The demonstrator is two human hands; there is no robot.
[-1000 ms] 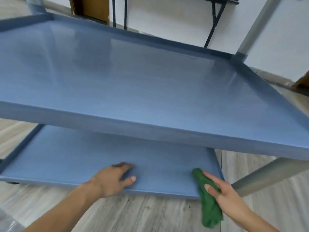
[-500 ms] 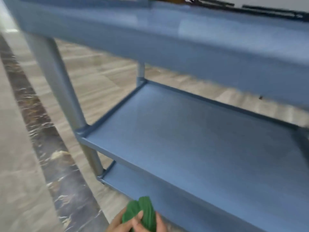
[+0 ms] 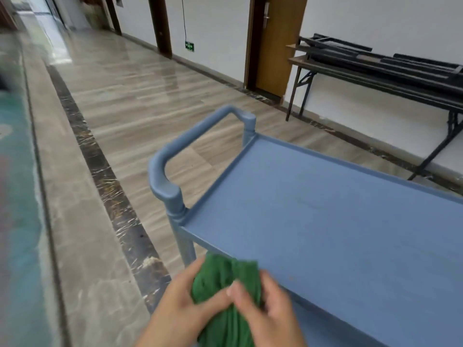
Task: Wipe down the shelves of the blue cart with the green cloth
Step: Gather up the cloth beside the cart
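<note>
The blue cart fills the right half of the view, seen from above, with its bare top shelf and a curved blue handle at its left end. Just in front of the shelf's near edge I hold the bunched green cloth with both hands. My left hand grips its left side and my right hand grips its right side, thumbs pressed into the fabric. The lower shelves are almost fully hidden under the top shelf.
A shiny tiled corridor floor with a dark marble strip stretches off to the left. Along the right wall stands a folding table stacked with black frames, beside a wooden door.
The view has risen from the lower shelves to above the top shelf. My left hand left the lower shelf and joined my right hand on the cloth.
</note>
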